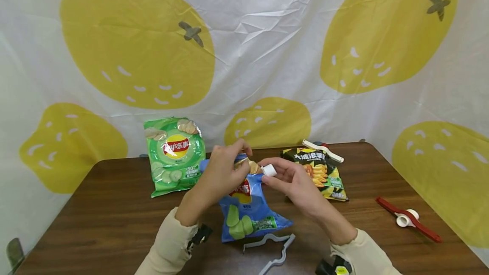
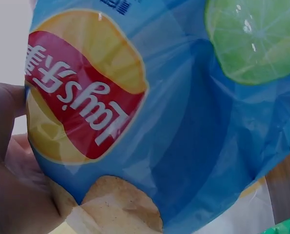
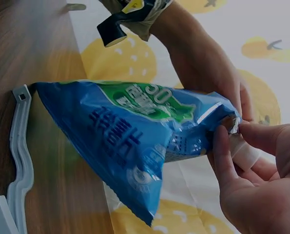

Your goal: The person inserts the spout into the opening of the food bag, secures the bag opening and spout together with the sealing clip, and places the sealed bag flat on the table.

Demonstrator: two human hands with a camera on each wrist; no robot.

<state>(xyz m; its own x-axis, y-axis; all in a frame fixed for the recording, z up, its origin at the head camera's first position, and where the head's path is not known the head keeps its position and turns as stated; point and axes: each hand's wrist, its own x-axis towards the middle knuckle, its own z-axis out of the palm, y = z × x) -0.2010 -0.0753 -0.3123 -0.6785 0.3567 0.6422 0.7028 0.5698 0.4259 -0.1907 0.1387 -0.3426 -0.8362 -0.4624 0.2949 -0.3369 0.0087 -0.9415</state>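
Note:
A blue Lay's chip bag [image 1: 246,220] stands upright at the middle of the table, its top edge between both hands. The left hand [image 1: 223,171] grips the upper left of the bag, thumb in front. On the other side the right hand [image 1: 294,183] pinches the top right corner, where silvery lining shows in the right wrist view. Beside those fingers a white cap-like piece [image 1: 269,170] sticks out at the bag's top. A blue piece [image 1: 204,165] shows left of the left hand; whether it joins the white piece is hidden.
A grey opened bag clip [image 1: 284,251] lies in front of the blue bag. A green chip bag [image 1: 175,156] stands behind left. At back right lies a black chip bag [image 1: 315,171] with a white clip [image 1: 324,151] at its top. A red and white clip [image 1: 408,219] lies right.

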